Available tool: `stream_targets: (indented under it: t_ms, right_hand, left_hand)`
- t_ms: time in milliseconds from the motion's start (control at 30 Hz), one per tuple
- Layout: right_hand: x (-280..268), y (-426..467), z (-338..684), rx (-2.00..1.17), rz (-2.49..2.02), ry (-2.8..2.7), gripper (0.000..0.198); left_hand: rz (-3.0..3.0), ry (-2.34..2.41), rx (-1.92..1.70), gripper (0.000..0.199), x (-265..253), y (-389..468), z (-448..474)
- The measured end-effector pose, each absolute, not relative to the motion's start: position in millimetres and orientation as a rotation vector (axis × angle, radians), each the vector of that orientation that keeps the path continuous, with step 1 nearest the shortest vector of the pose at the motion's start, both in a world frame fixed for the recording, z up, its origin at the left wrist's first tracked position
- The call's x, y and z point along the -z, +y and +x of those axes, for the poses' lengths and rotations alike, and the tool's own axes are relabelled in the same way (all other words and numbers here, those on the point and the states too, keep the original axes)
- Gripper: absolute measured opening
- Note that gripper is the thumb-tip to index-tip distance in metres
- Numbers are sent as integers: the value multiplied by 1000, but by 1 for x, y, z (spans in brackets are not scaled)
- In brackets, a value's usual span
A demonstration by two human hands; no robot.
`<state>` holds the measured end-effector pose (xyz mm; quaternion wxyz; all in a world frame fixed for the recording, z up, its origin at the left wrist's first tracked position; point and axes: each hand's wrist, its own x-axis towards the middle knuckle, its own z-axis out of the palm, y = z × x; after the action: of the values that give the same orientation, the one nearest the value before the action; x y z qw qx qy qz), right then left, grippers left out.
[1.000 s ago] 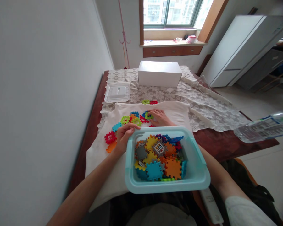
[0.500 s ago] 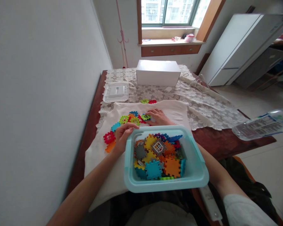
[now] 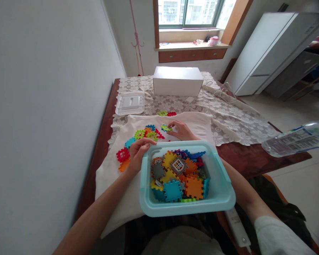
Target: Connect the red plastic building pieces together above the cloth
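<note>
Head view: left hand [image 3: 137, 152] grips one teal bin [image 3: 223, 193], right hand [image 3: 181, 130] pinches one green block [image 3: 164, 128], two blocks [image 3: 167, 113] beyond.

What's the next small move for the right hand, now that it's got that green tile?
Probably carry the green tile back and drop it into the teal bin. The right hand pinches it just above the white cloth, while the left hand grips the bin's near-left corner, and the bin already holds similar tiles.

Bare forearms, a short white sleeve [image 3: 279, 235] on the right arm.
</note>
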<state>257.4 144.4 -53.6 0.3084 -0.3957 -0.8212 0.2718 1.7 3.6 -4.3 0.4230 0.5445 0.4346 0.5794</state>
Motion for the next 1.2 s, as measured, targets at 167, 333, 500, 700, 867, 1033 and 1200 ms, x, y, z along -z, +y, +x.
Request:
stream_targets:
  t_ms: [167, 333, 500, 700, 867, 1033, 1200]
  right_hand:
    - [47, 143, 265, -1243, -859, -1637, 57]
    - [18, 124, 275, -1639, -543, -1406, 60]
    - [-15, 109, 287, -1921, -116, -1828, 58]
    - [4, 107, 270, -1903, -139, -1599, 74]
    - [35, 115, 246, -1054, -824, -2053, 36]
    - [41, 119, 243, -834, -846, -2543, 45]
    - [46, 125, 248, -617, -910, -2562, 29]
  left_hand:
    - [1341, 1079, -1445, 21, 5, 5, 2]
    - [1354, 1064, -1456, 20, 4, 4, 2]
    - [1367, 1073, -1446, 20, 3, 3, 3]
    - [1350, 1098, -1429, 21, 0, 0, 5]
    - [1352, 1128, -1449, 20, -2, -1, 6]
    - [1368, 1146, -1450, 21, -4, -2, 8]
    - [1349, 1129, -1457, 21, -4, -3, 8]
